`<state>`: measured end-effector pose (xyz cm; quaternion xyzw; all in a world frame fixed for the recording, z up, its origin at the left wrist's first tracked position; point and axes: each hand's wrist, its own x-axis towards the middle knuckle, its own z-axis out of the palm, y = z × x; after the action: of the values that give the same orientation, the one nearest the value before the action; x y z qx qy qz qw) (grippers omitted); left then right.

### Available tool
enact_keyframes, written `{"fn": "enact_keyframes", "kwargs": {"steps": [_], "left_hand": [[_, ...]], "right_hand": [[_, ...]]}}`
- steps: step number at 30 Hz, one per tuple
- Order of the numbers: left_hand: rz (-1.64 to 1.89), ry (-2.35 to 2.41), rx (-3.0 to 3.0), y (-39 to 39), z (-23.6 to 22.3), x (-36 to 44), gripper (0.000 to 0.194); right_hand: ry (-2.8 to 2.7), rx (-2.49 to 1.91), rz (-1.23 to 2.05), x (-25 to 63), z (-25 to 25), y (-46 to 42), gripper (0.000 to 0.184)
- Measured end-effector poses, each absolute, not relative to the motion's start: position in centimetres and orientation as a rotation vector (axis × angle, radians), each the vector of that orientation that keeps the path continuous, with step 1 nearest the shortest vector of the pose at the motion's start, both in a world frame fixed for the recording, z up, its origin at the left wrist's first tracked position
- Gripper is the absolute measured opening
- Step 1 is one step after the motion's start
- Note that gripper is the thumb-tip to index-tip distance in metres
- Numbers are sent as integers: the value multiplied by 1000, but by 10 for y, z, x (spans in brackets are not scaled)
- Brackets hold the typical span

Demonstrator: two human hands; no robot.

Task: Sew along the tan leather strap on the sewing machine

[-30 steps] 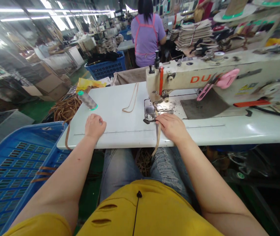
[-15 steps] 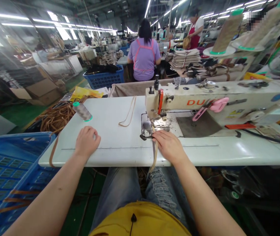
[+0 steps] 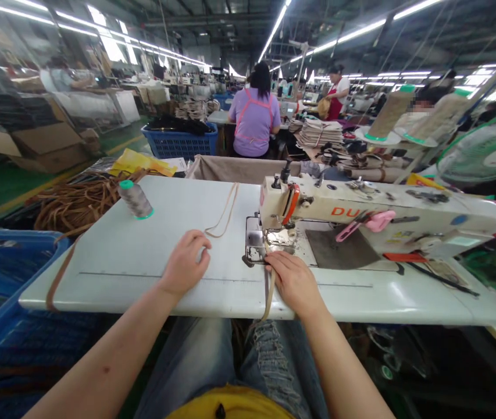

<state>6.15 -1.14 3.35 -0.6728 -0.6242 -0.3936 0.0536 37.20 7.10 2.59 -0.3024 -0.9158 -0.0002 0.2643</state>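
My right hand [image 3: 292, 280] lies at the front of the sewing machine [image 3: 330, 203], its fingers pressed together on a narrow tan strap [image 3: 270, 294]. From the presser foot area the strap runs toward me and hangs over the table's front edge. Part of it is hidden under my fingers. My left hand [image 3: 188, 262] hovers over or rests on the white table [image 3: 138, 291], fingers loosely curved with a gap to the thumb and nothing held. Just beyond its fingertips lies a thin tan loop of strip [image 3: 225, 218].
A grey thread cone [image 3: 135, 199] stands tilted in view at the table's left. Beside the table are a blue basket [image 3: 16, 238] and a heap of brown straps [image 3: 77, 203]. Another strap [image 3: 61, 276] crosses the left edge. Pink snips [image 3: 367, 224] rest against the machine. A person [image 3: 255, 113] sits ahead.
My left hand has moved right, away from the thread cone toward the thin loop. My right hand stays on the strap by the needle. The camera view has shifted.
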Motion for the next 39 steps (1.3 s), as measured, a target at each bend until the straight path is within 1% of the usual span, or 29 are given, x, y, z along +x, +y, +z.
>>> {"fn": "enact_keyframes", "kwargs": {"steps": [3, 7, 10, 14, 17, 22, 26, 31, 39], "left_hand": [[-1229, -1855, -2324, 10, 38, 89, 22], [-1275, -1865, -2401, 47, 43, 108, 29], [-1316, -1959, -2312, 85, 46, 114, 29], [-1378, -2284, -2023, 136, 46, 119, 21], [-1448, -2342, -1898, 158, 40, 121, 20], [-1523, -2281, -1908, 158, 28, 122, 28], [-1560, -2282, -1897, 153, 32, 117, 22], [-1535, -2511, -1830, 152, 46, 116, 17], [-1508, -2656, -1771, 149, 55, 117, 16]], "right_hand": [[-2485, -816, 2, 371, 28, 71, 31], [-2502, -811, -1, 371, 30, 72, 32], [-2506, -794, -22, 372, 31, 73, 32], [-2497, -760, -30, 372, 33, 74, 33], [-2504, -753, -22, 372, 34, 74, 34], [-2524, -774, -37, 372, 34, 74, 34], [-2529, -782, -29, 374, 33, 75, 32], [-2535, -746, -101, 375, 32, 77, 29], [-2534, -693, -146, 375, 32, 80, 27]]}}
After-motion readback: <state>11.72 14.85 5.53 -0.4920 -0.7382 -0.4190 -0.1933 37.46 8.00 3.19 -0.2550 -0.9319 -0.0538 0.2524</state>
